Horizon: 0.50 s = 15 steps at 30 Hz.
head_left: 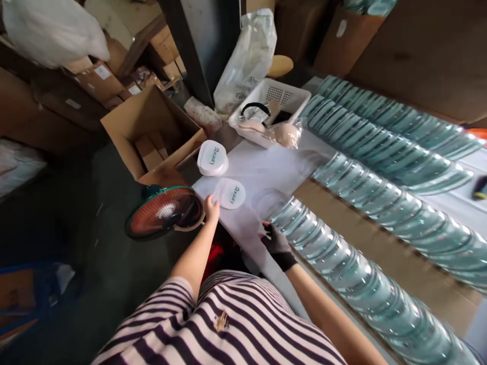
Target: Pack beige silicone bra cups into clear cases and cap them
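My left hand [212, 209], bare, has its fingers curled at the near edge of a low pile of round white labels [233, 194] with green print; whatever lies in the fingers is too small to make out. A taller stack of the same white labels [212, 157] stands just behind. My right hand [275, 243], in a dark fingerless glove, is beside the front end of a long row of clear glass dishes [327, 243] set on edge. Its fingers are apart and appear to hold nothing. A blurred clear round dish [271, 202] lies at that row's end.
More rows of glass dishes [395, 208] run off to the right over cardboard. A white plastic basket [266, 96] holds wrapped items at the back. Left of the table are an open carton [152, 132] and a round fan [165, 210]. A dark post [194, 45] rises behind.
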Each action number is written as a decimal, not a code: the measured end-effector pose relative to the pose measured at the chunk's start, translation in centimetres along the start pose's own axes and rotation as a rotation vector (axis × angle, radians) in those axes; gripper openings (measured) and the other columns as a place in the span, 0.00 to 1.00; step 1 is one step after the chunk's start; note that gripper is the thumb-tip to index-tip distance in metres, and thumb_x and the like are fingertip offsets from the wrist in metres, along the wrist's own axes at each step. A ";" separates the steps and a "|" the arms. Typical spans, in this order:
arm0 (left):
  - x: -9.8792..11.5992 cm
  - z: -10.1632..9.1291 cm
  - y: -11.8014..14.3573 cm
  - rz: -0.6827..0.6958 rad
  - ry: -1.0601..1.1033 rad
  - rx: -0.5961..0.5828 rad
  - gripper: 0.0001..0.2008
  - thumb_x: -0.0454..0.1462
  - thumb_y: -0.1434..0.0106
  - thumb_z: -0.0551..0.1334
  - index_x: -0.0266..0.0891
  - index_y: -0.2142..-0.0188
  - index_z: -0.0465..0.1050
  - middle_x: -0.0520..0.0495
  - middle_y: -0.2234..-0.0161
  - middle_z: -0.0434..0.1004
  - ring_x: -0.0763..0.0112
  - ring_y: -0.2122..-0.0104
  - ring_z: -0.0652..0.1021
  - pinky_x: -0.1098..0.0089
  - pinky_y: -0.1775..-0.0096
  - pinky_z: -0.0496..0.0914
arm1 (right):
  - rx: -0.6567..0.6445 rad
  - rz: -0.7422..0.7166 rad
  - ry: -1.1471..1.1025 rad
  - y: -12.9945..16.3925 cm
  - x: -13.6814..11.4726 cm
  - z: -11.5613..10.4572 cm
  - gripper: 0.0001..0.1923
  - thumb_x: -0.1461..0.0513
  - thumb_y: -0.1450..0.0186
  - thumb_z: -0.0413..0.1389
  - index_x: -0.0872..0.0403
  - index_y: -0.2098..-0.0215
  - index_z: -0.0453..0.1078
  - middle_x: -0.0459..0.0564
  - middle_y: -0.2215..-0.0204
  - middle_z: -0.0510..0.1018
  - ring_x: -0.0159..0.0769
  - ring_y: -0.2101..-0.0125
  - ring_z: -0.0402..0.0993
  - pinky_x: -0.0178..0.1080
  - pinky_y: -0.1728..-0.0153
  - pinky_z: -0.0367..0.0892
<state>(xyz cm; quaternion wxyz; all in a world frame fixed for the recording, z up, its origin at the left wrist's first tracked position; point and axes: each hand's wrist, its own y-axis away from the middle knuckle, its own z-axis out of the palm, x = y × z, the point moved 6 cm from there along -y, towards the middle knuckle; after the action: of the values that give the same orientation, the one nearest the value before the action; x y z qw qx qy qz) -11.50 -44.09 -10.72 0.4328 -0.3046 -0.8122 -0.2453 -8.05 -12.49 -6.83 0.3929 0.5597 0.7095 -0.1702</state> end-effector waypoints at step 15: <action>-2.4 1.6 -6.7 -0.267 0.109 -0.353 0.22 0.33 0.42 0.62 0.38 0.47 0.74 0.38 0.47 0.77 0.59 0.48 0.77 0.61 0.46 0.69 | -0.231 -0.001 0.772 -15.2 -7.4 9.3 0.48 0.50 0.44 0.66 0.50 0.31 0.52 0.64 0.30 0.49 0.58 0.38 0.53 0.53 0.48 0.59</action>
<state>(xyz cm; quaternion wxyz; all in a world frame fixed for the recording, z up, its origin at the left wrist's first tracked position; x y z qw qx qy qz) -16.07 -48.41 -14.46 0.3798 -0.2517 -0.7651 -0.4550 -18.28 -28.54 -10.24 0.1576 0.5343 0.8197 0.1332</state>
